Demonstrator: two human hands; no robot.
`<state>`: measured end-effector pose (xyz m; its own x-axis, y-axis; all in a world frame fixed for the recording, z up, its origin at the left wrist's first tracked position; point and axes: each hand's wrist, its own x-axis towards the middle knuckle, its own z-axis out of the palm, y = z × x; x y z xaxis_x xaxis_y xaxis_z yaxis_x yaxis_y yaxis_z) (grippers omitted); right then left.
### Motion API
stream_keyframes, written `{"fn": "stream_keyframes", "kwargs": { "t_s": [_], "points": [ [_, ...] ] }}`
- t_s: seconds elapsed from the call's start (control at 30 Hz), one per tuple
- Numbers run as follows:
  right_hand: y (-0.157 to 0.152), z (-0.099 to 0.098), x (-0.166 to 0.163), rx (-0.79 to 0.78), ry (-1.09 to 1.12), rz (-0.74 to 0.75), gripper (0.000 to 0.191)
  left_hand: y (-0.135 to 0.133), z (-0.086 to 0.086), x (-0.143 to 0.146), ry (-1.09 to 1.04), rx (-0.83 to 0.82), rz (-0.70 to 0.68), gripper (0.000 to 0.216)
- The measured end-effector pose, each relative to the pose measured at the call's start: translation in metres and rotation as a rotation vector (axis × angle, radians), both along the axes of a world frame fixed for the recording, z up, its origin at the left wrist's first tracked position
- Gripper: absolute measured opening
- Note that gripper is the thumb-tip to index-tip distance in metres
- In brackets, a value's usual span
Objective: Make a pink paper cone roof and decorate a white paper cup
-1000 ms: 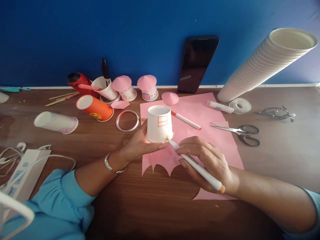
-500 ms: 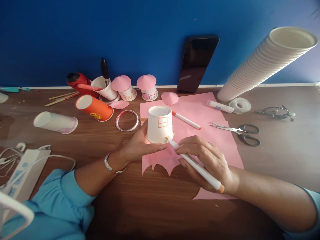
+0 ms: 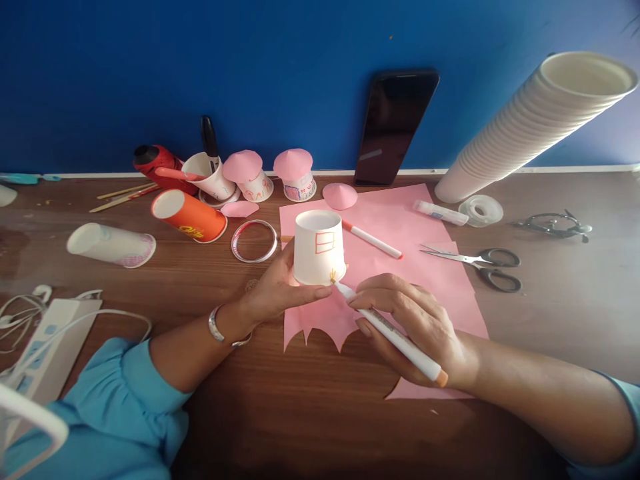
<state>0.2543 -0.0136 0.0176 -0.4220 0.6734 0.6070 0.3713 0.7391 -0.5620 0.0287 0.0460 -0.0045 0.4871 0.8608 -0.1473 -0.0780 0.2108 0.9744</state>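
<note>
My left hand [image 3: 280, 287] grips a small upside-down white paper cup [image 3: 319, 248] that stands on pink paper [image 3: 415, 233]; an orange window is drawn on the cup's side. My right hand [image 3: 415, 323] pinches a white marker [image 3: 387, 331] with an orange end cap. Its tip touches the cup's lower rim, where a small yellow mark shows.
Near the blue wall stand two pink-roofed cups [image 3: 295, 175], a pink paper cone [image 3: 340, 196], a cup with pens [image 3: 213, 175], a leaning phone [image 3: 395, 127] and a tall cup stack [image 3: 535, 120]. Scissors [image 3: 480, 267], tape [image 3: 481, 211], glue [image 3: 440, 213], an orange cup [image 3: 189, 216] lie around.
The marker tip has shifted slightly along the cup's lower edge; both hands and the cup stay almost in place.
</note>
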Motion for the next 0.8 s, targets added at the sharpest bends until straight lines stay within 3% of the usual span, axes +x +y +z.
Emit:
{"fn": "stream_keyframes", "kwargs": {
  "t_s": [0.4, 0.6, 0.8],
  "points": [
    [0.000, -0.001, 0.003, 0.014, 0.067, -0.017, 0.021, 0.000, -0.006, -0.001, -0.097, -0.015, 0.023, 0.071],
    [-0.001, -0.004, 0.004, -0.140, 0.046, -0.159, 0.010, 0.001, -0.015, -0.005, -0.135, 0.009, 0.039, 0.073],
    [0.004, -0.009, 0.003, -0.103, 0.104, -0.138, 0.025, 0.003, -0.008, -0.004, -0.220, -0.025, -0.019, 0.061]
  ]
}}
